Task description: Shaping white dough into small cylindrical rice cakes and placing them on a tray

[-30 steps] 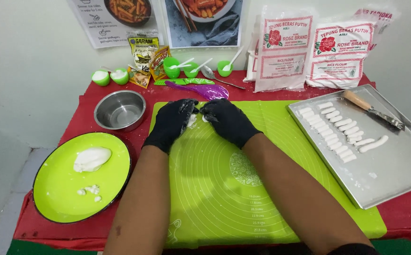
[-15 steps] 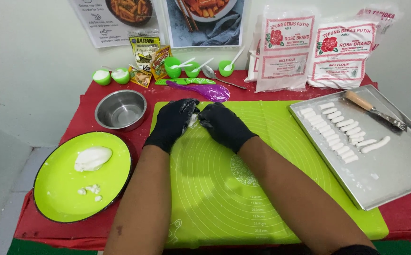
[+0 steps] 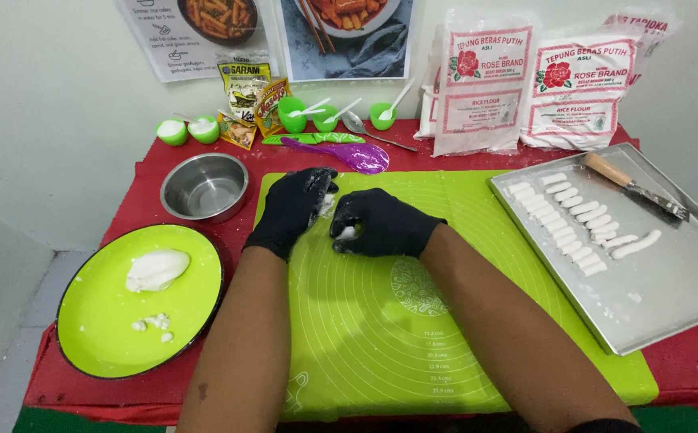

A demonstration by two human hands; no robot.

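Right black-gloved hand (image 3: 385, 224) has slid toward 6 o'clock off the left black-gloved hand (image 3: 297, 204), both fingers still pinching white dough (image 3: 349, 233) on the lime silicone mat (image 3: 413, 337).

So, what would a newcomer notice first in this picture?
Probably the two black-gloved hands, left hand and right hand, pressing white dough on the bright green mat in the middle. Next, the metal tray on the right holds rows of small white dough pieces. On the left, a green plate carries a dough lump.
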